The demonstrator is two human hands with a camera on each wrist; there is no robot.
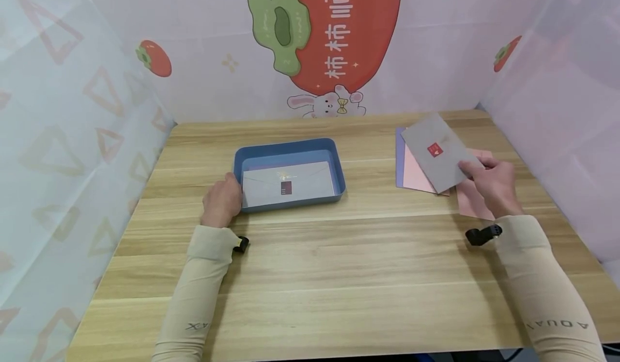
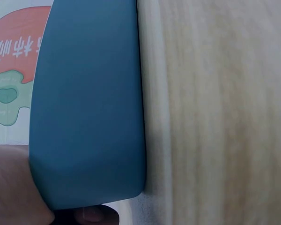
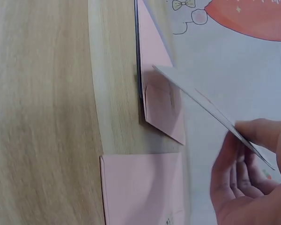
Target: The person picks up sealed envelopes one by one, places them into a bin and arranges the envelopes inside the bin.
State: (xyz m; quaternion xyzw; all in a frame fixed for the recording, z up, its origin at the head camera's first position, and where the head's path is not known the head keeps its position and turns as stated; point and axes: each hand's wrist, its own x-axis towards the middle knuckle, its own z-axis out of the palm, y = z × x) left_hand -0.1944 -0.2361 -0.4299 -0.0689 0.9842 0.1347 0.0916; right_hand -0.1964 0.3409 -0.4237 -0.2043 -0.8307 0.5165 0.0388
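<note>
At the left end of a blue tray (image 1: 342, 176), my left hand (image 1: 222, 200) grips the rim; the left wrist view shows the tray's side wall (image 2: 89, 103) up close, fingers partly hidden. Inside the tray lies a white envelope (image 1: 310, 185) with a dark red seal, and the edge of something purple shows behind it. My right hand (image 1: 494, 184) pinches the corner of a greyish-white envelope (image 1: 433, 163) with a red seal between thumb and fingers. That envelope is lifted and tilted above a pink envelope (image 3: 157, 61) and a purple one (image 1: 400, 160).
Another pink envelope (image 3: 140, 187) lies on the table, partly under my right hand. The wooden table (image 1: 315, 276) ends at patterned cloth walls on the left, right and back. Cables (image 1: 513, 354) show below its front right edge.
</note>
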